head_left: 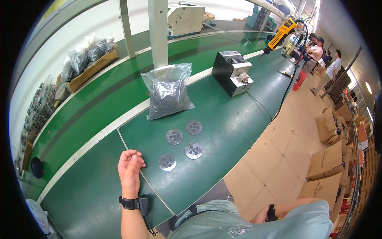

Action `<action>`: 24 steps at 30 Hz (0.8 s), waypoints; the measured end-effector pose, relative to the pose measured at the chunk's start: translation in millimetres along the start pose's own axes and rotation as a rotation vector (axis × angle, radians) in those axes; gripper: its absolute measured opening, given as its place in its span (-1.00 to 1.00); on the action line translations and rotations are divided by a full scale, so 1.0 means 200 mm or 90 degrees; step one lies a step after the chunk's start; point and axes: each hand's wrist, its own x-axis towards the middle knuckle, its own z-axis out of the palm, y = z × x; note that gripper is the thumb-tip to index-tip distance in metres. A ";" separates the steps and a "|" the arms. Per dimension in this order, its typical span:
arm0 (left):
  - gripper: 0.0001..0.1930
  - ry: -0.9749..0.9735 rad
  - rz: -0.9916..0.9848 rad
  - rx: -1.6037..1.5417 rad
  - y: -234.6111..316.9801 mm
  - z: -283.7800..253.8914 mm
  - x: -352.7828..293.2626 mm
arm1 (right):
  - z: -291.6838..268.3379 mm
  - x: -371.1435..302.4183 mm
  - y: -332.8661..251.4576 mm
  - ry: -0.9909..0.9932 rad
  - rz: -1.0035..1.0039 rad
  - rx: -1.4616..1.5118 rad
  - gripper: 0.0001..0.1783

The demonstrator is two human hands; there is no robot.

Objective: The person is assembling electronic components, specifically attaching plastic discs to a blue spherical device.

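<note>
My left hand (130, 169) rests at the seam of the green bench top, palm partly turned up and fingers curled in with the thumb against them. Whatever they may hold is hidden. Just right of it lie flat, round, grey discs with several holes each: a near one (167, 162), one to its right (193, 150), and two farther back (174, 136) (194, 127). Behind these stands a clear plastic bag (169, 97) full of small dark pieces. Low at the right, my right hand (259, 216) shows only in part beside my shirt; its fingers are hidden.
A black-and-white machine (232, 73) stands on the bench beyond the bag. A yellow power screwdriver (280, 35) hangs at the far right. Across the green belt (91, 105) sits a carton (93, 67) of bagged parts. Cardboard boxes (326, 161) line the floor; people stand farther off.
</note>
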 end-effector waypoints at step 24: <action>-0.84 0.159 0.089 -0.020 0.03 -0.13 0.03 | -0.25 -0.27 -2.23 0.630 -1.090 -0.092 -0.89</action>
